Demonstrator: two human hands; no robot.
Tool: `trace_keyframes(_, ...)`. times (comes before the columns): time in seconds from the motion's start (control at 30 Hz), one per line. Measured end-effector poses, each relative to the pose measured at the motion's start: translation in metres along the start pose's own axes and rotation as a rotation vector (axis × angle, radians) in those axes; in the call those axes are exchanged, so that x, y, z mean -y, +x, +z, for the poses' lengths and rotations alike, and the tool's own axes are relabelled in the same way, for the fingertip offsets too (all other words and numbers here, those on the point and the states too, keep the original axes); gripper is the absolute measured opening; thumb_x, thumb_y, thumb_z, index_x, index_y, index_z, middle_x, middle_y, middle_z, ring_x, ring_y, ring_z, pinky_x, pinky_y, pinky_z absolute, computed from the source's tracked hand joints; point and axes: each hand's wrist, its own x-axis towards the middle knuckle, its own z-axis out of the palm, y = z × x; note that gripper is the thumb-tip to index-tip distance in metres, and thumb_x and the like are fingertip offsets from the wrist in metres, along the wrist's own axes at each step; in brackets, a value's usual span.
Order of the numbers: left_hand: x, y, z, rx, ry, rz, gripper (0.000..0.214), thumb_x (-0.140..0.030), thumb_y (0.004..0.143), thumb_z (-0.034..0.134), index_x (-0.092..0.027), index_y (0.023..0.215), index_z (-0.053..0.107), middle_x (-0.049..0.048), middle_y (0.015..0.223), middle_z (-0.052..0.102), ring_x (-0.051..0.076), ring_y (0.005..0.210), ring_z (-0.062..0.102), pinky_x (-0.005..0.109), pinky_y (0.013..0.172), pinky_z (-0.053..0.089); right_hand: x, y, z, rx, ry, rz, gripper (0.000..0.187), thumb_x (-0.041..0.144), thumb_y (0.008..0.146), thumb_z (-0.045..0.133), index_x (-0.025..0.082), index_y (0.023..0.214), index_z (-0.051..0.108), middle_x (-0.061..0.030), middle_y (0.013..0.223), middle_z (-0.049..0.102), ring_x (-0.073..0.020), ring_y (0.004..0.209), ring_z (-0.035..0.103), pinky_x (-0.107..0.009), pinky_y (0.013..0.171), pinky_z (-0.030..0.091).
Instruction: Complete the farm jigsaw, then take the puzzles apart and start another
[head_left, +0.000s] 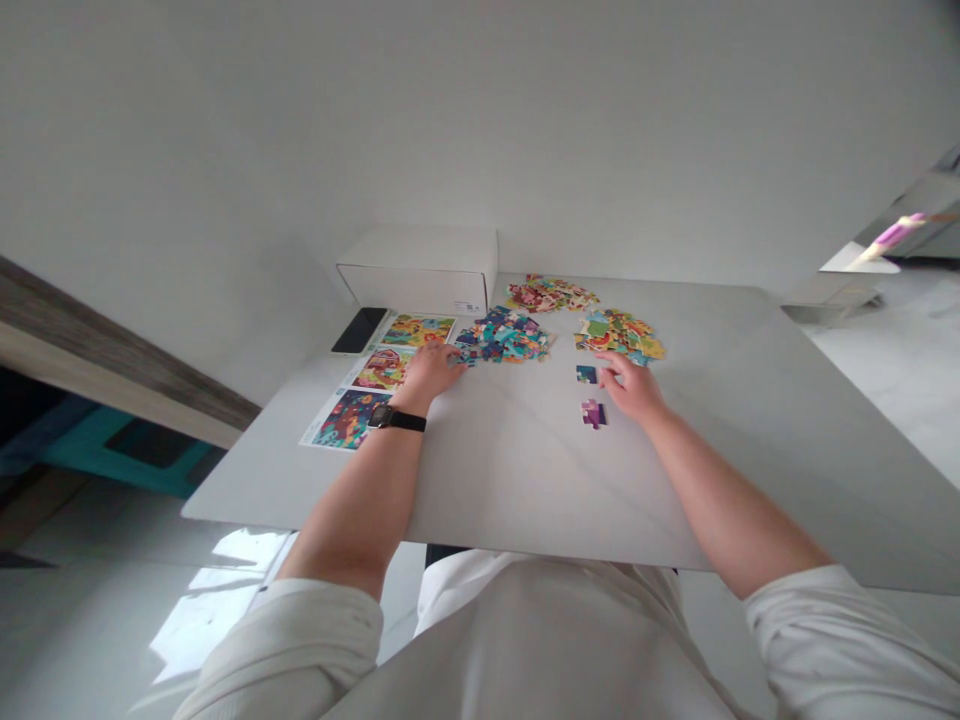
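Left hand (429, 372): open, touching edge of mixed puzzle pieces (502, 336); no hold we can see.
Right hand (634, 388): open, empty; just beside blue piece (586, 374).
Placement: picture cards (382, 368) lined left of pieces, kept in view, we judge.

A teal-and-blue jigsaw pile (502, 335) sits between a red-and-cream pile (551, 293) and a yellow-and-orange pile (619, 337), all busy with mixed cartoon patterns. A lone purple piece (593, 414) and a dark blue-green piece (586, 374) stand out on the pale grey table (525, 470) (faintly veined, rather like marble). The picture cards run yellow-green (418, 330), red (382, 368) and deep blue with teal (345, 420). The watch (395, 420) is black, the sleeves (285, 640) white.
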Motion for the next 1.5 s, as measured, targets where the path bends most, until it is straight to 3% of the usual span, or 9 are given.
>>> trace_keyframes(0.23,0.002,0.0,0.001,0.006,-0.032,-0.042,0.04,-0.04,0.085,0.074,-0.019,0.119,0.074,0.0176,0.132,0.068,0.036,0.127,0.06,0.046,0.11,0.048,-0.002,-0.001,0.001,0.009,0.006,0.007,0.037,0.035,0.099,0.057,0.026,0.132,0.07,-0.0034,0.082,0.081,-0.0274,0.086,0.08,-0.041,0.086,0.06)
trace_keyframes(0.4,0.0,-0.004,-0.005,-0.003,-0.139,-0.039,0.038,-0.035,0.077,0.079,-0.019,0.109,0.067,0.0109,0.112,0.072,0.027,0.103,0.066,0.037,0.093,0.051,-0.002,-0.001,0.001,0.0,0.008,0.018,0.037,0.034,0.099,0.057,0.026,0.132,0.07,-0.0033,0.081,0.081,-0.0271,0.086,0.08,-0.041,0.086,0.06)
trace_keyframes(0.57,-0.019,-0.009,-0.012,0.019,-0.447,0.021,0.021,-0.028,0.079,0.073,-0.021,0.096,0.062,0.0016,0.084,0.069,0.018,0.08,0.063,0.03,0.075,0.049,0.0,-0.002,0.0,-0.009,-0.011,0.017,0.038,0.035,0.099,0.056,0.026,0.133,0.071,-0.0039,0.081,0.081,-0.0265,0.084,0.079,-0.039,0.083,0.059)
trace_keyframes(0.73,-0.054,-0.017,-0.015,0.134,-0.834,0.075,0.026,-0.03,0.077,0.075,-0.02,0.094,0.059,-0.0007,0.073,0.067,0.015,0.069,0.061,0.026,0.066,0.046,0.005,-0.003,-0.004,-0.018,-0.02,0.008,0.036,0.036,0.099,0.057,0.025,0.13,0.072,-0.0039,0.08,0.081,-0.0263,0.081,0.079,-0.039,0.082,0.059)
trace_keyframes(0.93,-0.093,-0.037,-0.01,0.257,-1.058,0.194,0.032,-0.033,0.074,0.081,-0.019,0.094,0.06,-0.0032,0.068,0.064,0.011,0.062,0.058,0.024,0.059,0.042,0.024,-0.005,-0.002,0.005,0.073,-0.096,0.031,0.035,0.102,0.058,0.025,0.128,0.072,-0.0037,0.087,0.081,-0.0241,0.084,0.078,-0.04,0.087,0.06)
trace_keyframes(1.03,-0.105,-0.043,-0.006,0.313,-1.111,0.2,0.034,-0.034,0.073,0.084,-0.02,0.094,0.06,-0.0044,0.066,0.062,0.01,0.06,0.056,0.023,0.058,0.04,0.042,-0.008,0.001,0.043,0.172,-0.186,0.032,0.035,0.102,0.061,0.027,0.132,0.069,-0.0063,0.105,0.08,-0.0234,0.094,0.077,-0.04,0.09,0.062)
trace_keyframes(1.2,-0.114,-0.047,-0.002,0.354,-1.141,0.188,0.039,-0.037,0.072,0.087,-0.019,0.093,0.061,-0.0054,0.065,0.061,0.009,0.059,0.055,0.023,0.057,0.038,0.071,-0.014,0.003,0.055,0.188,-0.374,0.042,0.034,0.101,0.067,0.03,0.142,0.064,-0.0124,0.137,0.068,-0.0288,0.122,0.069,-0.042,0.088,0.065)
trace_keyframes(1.33,-0.115,-0.048,0.003,0.362,-1.157,0.204,0.039,-0.038,0.072,0.088,-0.019,0.094,0.063,-0.0062,0.062,0.059,0.009,0.056,0.052,0.023,0.055,0.035,0.079,-0.016,0.006,0.045,0.115,-0.458,0.044,0.028,0.099,0.068,0.03,0.143,0.063,-0.0134,0.138,0.067,-0.0319,0.131,0.064,-0.051,0.104,0.061)
trace_keyframes(1.5,-0.117,-0.048,0.009,0.363,-1.178,0.217,0.037,-0.037,0.073,0.088,-0.018,0.095,0.065,-0.0055,0.061,0.059,0.008,0.054,0.05,0.022,0.053,0.031,0.078,-0.017,0.009,0.033,0.066,-0.494,0.045,0.02,0.099,0.065,0.031,0.143,0.063,-0.0112,0.133,0.069,-0.03,0.126,0.067,-0.052,0.11,0.058)
